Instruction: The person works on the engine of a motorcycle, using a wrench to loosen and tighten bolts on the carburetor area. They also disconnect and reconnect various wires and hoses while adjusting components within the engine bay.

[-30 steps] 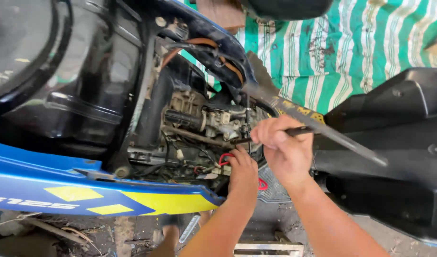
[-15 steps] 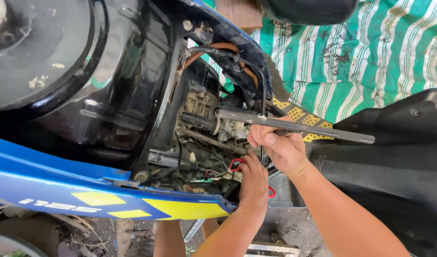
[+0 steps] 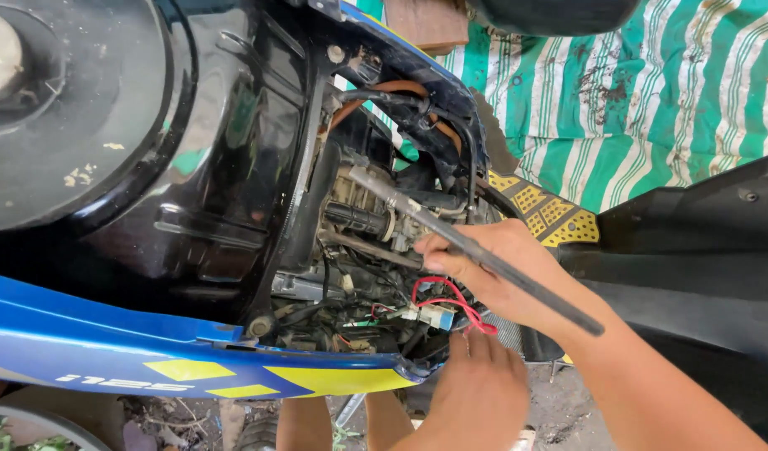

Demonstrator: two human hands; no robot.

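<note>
A: We had the right hand (image 3: 505, 271) wrapped round the long dark rod (image 3: 484, 255), its tip set into the engine (image 3: 367, 221) in the motorcycle's open middle.

B: And the left hand (image 3: 476, 392) sat low at the blue fairing's (image 3: 150, 351) edge, fingers at the red wires (image 3: 442, 301); we couldn't tell its grip.

A: We judged we were mid-probe; next called for steady aim.

Left hand (image 3: 476, 392), right hand (image 3: 505, 271): both bare, no gloves, rings or watch. Forearms bare, no sleeves in view. Bare legs below.
</note>
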